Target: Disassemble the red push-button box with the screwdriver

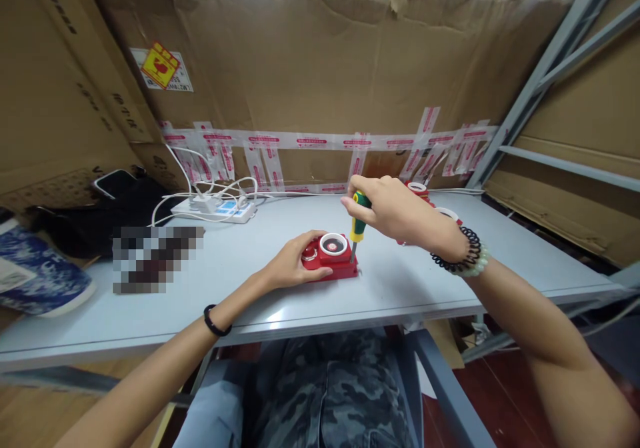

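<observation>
A small red device with a white ring around a round centre lies on the pale grey table. My left hand grips its left side, fingers curled around the edge. My right hand is closed around a screwdriver with a green and yellow handle, held upright. Its tip stands on the right corner of the red device.
A white power strip with white cables lies at the back left. A black bag and a phone sit at far left, next to a blue patterned cloth. Red and white parts lie behind my right hand. Taped cardboard walls the table.
</observation>
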`<state>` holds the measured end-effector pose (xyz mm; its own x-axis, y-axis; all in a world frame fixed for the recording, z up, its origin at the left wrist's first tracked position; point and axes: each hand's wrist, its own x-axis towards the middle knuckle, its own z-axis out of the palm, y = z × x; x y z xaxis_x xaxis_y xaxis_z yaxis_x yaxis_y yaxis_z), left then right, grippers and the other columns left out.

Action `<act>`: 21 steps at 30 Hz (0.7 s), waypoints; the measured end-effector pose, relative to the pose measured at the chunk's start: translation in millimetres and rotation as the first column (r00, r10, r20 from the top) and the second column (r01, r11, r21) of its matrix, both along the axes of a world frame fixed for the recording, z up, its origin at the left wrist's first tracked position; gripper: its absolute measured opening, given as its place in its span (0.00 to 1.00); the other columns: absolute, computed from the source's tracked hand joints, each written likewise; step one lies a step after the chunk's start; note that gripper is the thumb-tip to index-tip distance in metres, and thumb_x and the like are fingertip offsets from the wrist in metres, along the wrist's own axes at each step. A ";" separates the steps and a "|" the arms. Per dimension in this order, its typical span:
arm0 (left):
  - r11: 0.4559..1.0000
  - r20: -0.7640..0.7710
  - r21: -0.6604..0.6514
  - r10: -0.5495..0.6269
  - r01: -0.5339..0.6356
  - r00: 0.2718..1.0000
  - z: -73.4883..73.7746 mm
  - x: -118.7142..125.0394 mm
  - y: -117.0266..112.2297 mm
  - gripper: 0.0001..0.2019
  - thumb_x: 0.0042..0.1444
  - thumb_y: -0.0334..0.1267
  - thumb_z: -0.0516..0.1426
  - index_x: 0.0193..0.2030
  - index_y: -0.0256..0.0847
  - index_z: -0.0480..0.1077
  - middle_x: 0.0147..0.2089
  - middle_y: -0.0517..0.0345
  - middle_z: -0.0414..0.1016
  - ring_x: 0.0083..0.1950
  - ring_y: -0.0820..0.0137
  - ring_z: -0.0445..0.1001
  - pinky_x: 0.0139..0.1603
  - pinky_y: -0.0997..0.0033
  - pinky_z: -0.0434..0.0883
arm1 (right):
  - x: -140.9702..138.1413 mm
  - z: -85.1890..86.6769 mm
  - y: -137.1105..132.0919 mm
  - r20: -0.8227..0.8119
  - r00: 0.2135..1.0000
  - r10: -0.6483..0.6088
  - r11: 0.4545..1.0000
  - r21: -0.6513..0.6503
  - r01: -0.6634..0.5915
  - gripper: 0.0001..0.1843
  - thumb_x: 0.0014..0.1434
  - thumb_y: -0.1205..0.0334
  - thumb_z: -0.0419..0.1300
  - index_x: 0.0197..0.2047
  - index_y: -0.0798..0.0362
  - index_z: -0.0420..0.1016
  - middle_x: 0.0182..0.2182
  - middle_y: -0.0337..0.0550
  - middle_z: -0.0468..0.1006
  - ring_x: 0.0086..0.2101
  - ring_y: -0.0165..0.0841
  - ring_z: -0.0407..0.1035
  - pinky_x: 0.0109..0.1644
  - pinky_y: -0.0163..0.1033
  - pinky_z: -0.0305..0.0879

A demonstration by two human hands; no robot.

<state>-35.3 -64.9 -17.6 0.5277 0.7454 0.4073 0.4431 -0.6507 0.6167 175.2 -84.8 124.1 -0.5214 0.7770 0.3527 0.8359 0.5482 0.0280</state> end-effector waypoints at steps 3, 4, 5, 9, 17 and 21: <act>1.000 0.001 0.000 -0.011 0.011 1.000 -0.2 -0.2 0.4 0.30 0.50 0.46 0.63 0.57 0.40 0.61 0.56 0.47 0.71 0.52 0.58 0.73 0.53 0.60 0.71 | 9.6 9.7 -5.5 -0.012 0.981 0.194 0.972 -0.134 -0.194 0.11 0.63 0.54 0.49 0.45 0.50 0.63 0.27 0.37 0.73 0.25 0.30 0.63 0.31 0.36 0.52; 1.000 0.003 0.000 -0.014 0.014 1.000 -0.2 -0.3 0.5 0.30 0.50 0.46 0.63 0.58 0.40 0.61 0.56 0.47 0.71 0.52 0.59 0.73 0.53 0.60 0.71 | 12.2 12.2 -7.1 0.002 0.971 0.239 0.956 -0.173 -0.235 0.11 0.63 0.54 0.50 0.46 0.49 0.62 0.28 0.37 0.73 0.25 0.30 0.63 0.31 0.36 0.53; 1.000 0.003 0.001 -0.017 0.017 1.000 -0.1 -0.4 0.5 0.30 0.50 0.46 0.63 0.58 0.40 0.61 0.55 0.48 0.71 0.51 0.59 0.73 0.53 0.61 0.71 | 14.1 13.8 -8.2 0.017 0.964 0.265 0.946 -0.201 -0.256 0.12 0.63 0.54 0.50 0.47 0.49 0.62 0.30 0.37 0.74 0.26 0.30 0.64 0.31 0.36 0.53; 1.000 0.009 -0.005 -0.025 0.025 1.000 0.3 -1.0 0.0 0.30 0.50 0.46 0.63 0.57 0.41 0.61 0.55 0.49 0.71 0.50 0.59 0.73 0.52 0.61 0.71 | 14.1 10.8 -4.8 0.093 0.993 0.079 0.992 -0.101 -0.069 0.15 0.63 0.50 0.47 0.42 0.53 0.64 0.28 0.44 0.73 0.27 0.34 0.65 0.29 0.37 0.52; 1.000 -0.012 -0.014 -0.009 0.009 1.000 1.2 -1.1 0.0 0.30 0.50 0.47 0.63 0.57 0.41 0.61 0.55 0.47 0.71 0.51 0.58 0.73 0.52 0.59 0.70 | 22.6 17.6 6.1 -0.032 0.962 0.270 0.918 -0.293 -0.268 0.13 0.58 0.59 0.54 0.46 0.50 0.59 0.33 0.40 0.74 0.28 0.31 0.65 0.32 0.36 0.56; 1.000 -0.010 -0.005 -0.001 0.001 1.000 1.4 -1.0 0.0 0.29 0.49 0.46 0.63 0.57 0.41 0.62 0.55 0.47 0.71 0.52 0.58 0.73 0.53 0.58 0.70 | 26.0 17.7 9.9 0.064 0.989 0.135 0.958 -0.262 -0.114 0.11 0.58 0.55 0.54 0.42 0.50 0.62 0.31 0.42 0.74 0.27 0.32 0.64 0.30 0.37 0.55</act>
